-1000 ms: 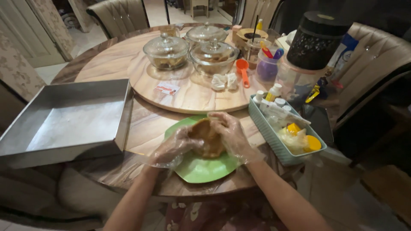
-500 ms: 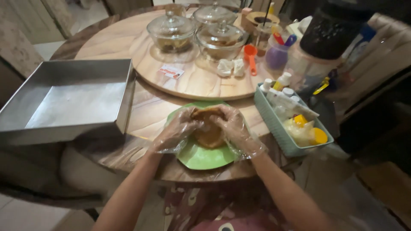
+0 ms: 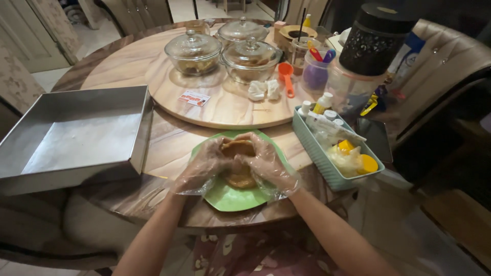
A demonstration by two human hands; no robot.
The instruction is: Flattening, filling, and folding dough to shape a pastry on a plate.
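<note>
Both my hands wear thin clear plastic gloves and press together on a brown lump of dough (image 3: 238, 162) that lies on a green plate (image 3: 229, 196) near the table's front edge. My left hand (image 3: 206, 164) cups the lump from the left. My right hand (image 3: 267, 164) closes on it from the right, fingers over its top. Part of the dough is hidden under my fingers.
A large square metal baking pan (image 3: 76, 135) sits to the left. A round wooden turntable (image 3: 225, 97) carries two lidded glass bowls (image 3: 193, 51), an orange scoop (image 3: 286, 76) and a card. A teal basket (image 3: 327, 158) of small bottles stands to the right, a black canister (image 3: 376, 38) behind it.
My hands stay on the dough and have worked it, closing more tightly around it. The camera has shifted a little, so the table sits differently in view.
</note>
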